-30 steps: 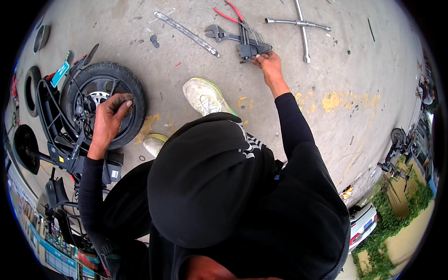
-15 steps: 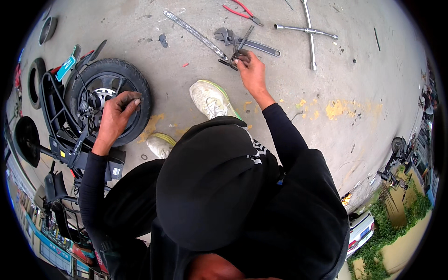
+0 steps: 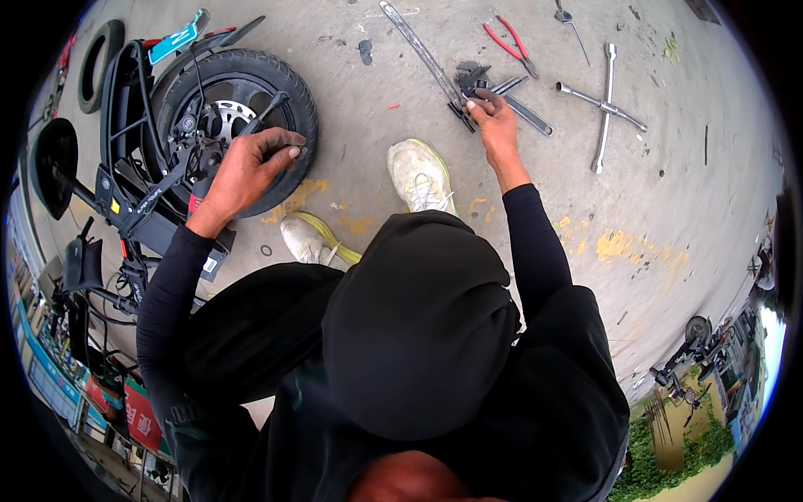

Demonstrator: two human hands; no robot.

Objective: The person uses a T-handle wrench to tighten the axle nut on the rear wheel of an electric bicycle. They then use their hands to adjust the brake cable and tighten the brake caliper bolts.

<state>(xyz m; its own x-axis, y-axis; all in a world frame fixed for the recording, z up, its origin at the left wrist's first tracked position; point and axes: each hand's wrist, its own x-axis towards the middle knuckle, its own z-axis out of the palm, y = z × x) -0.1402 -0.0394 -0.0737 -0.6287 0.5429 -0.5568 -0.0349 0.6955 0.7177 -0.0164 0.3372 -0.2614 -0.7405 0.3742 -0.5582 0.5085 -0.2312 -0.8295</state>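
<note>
My left hand (image 3: 253, 171) hovers in front of the wheel (image 3: 299, 94) of a motorbike or scooter lying on its side. Its thumb and forefinger are pinched together; anything between them is too small to make out. Low over the ground, my right hand (image 3: 499, 138) has its fingertips closed among several tools. Beside them are an adjustable wrench (image 3: 530, 117), some dark slim tools (image 3: 507, 84) and the lower end of a long metal bar (image 3: 418, 54). What the right fingers grip is hidden.
Red-handled pliers (image 3: 508, 42) and a cross-shaped wheel wrench (image 3: 606, 105) lie farther right. A loose tyre (image 3: 90, 71) is at the far left, a round mirror (image 3: 54, 167) below it. My shoes (image 3: 418, 174) stand between the wheel and the tools.
The whole view has shifted, so ground and tools sit farther right. A dark slim tool that stuck up by my right fingers now appears beside the wrench. My left hand stays pinched by the wheel.
</note>
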